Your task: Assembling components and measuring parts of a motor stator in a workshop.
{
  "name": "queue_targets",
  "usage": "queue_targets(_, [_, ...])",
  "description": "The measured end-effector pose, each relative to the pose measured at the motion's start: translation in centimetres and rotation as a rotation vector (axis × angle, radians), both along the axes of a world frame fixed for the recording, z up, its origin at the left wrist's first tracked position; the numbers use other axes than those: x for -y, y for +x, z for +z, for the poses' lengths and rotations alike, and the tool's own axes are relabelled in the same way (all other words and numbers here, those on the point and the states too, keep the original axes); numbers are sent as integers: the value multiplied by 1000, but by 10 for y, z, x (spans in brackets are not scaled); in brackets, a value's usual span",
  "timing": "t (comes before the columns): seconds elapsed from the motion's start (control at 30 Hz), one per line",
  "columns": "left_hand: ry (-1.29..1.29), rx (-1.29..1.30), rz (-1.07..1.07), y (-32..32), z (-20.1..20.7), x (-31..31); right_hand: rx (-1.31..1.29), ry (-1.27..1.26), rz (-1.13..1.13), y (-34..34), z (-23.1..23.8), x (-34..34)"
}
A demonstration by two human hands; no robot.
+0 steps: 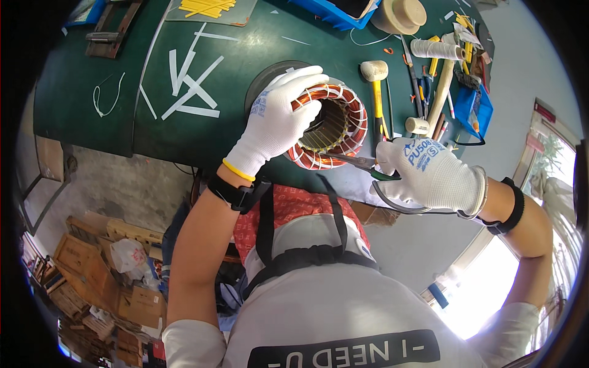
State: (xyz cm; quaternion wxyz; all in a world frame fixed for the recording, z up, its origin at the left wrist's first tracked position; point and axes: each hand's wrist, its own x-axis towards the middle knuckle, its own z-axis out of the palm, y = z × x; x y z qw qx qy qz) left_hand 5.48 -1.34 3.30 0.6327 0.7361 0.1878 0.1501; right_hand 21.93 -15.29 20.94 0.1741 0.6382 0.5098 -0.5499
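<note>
A motor stator [358, 116] with copper windings laced in white cord stands on the green bench in front of me. My left hand [279, 110], in a white glove, grips its upper left rim; one digit reaches over the opening, and the others lie along the far side. Closed around a pair of long-nosed pliers [368, 164] with green and dark handles is my gloved right hand [426, 172]. The tips of the pliers meet the near inner edge of the winding; whether they pinch anything there is too small to tell.
A yellow-handled mallet [375, 86] lies right of the stator, near a spool of white cord [435, 50] and a blue tray [473, 113]. White paper strips [196, 86] are scattered left. At the back sit yellow strips [207, 7] and a blue bin [331, 13].
</note>
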Motion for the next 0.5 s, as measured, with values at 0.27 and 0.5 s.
queue_targets(0.27, [-48, -21, 23, -2, -2, 3, 68, 262, -29, -5, -7, 25])
queue_targets(0.5, [-4, -23, 143, -9, -4, 16, 65, 236, -736, 7, 30, 54])
